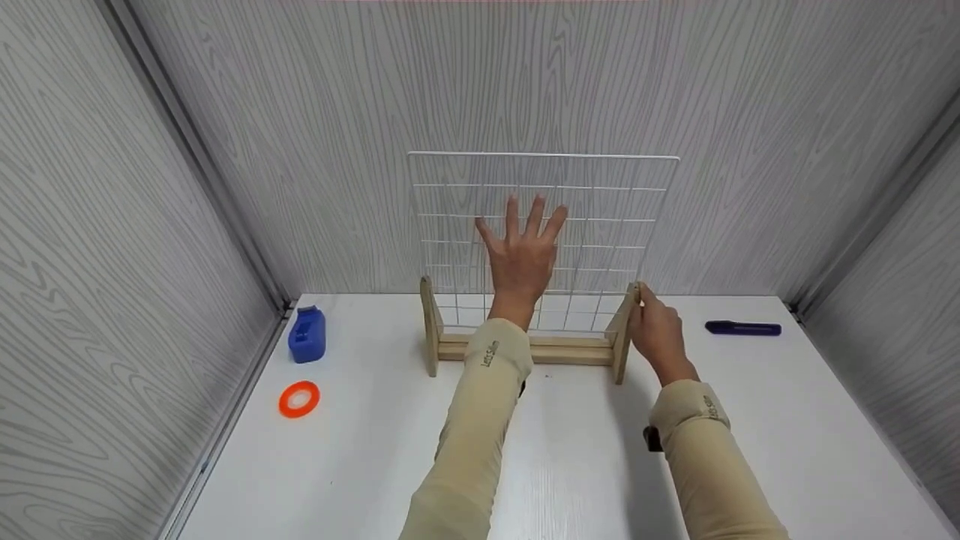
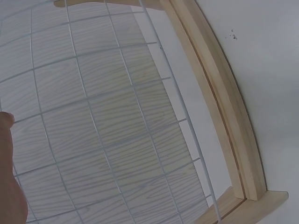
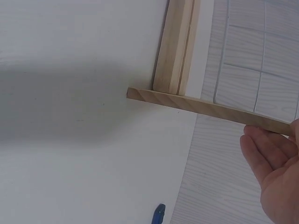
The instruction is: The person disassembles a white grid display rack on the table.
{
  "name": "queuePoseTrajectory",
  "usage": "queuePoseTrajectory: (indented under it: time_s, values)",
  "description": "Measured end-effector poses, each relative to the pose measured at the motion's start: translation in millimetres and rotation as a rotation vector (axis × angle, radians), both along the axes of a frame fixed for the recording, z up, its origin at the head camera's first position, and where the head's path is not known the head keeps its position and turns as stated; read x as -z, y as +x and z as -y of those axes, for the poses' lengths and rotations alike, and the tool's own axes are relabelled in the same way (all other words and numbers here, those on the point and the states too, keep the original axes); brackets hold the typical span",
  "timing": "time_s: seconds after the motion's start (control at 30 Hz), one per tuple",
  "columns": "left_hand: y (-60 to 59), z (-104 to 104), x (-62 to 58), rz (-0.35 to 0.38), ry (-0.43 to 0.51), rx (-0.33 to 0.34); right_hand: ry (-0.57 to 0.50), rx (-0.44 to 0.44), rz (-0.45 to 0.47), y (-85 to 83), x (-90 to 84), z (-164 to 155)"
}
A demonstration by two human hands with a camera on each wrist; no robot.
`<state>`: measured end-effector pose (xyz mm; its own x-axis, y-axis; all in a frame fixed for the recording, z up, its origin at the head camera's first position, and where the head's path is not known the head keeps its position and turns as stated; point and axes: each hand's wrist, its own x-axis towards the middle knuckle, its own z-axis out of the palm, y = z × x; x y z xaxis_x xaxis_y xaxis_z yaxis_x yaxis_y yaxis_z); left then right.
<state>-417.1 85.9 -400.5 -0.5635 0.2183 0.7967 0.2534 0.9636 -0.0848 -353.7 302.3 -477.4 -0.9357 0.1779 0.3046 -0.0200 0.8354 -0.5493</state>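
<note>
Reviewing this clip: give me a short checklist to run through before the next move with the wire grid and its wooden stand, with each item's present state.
1. Wire grid stands upright in the wooden stand: ok.
2. Left hand lies flat against the grid, fingers spread and straight: ok.
3. Right hand steadies the stand's right end piece: ok; whether it actually grips cannot tell.
4. Grid's lower edge fully seated in the stand's slot: cannot tell.
5. Stand flat on the white table: ok.
6. Blue tape dispenser, orange tape roll and dark blue pen lie apart from the stand: ok.
</note>
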Motion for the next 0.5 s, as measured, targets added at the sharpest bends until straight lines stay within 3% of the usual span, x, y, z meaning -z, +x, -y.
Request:
queuePoseTrajectory:
  time_s: [0.2, 0.5]
  values:
    - [1.7, -0.3, -1.5, 0.018, -0.013, -0.009, -0.002, -0.006, 0.002, 1.3, -1.6, -0.4]
    - [1.8, 0.1, -9.7, -0.016, -0.024, -0.027, -0.011, -0.005, 0.016, 0.1, -0.5, -1.2]
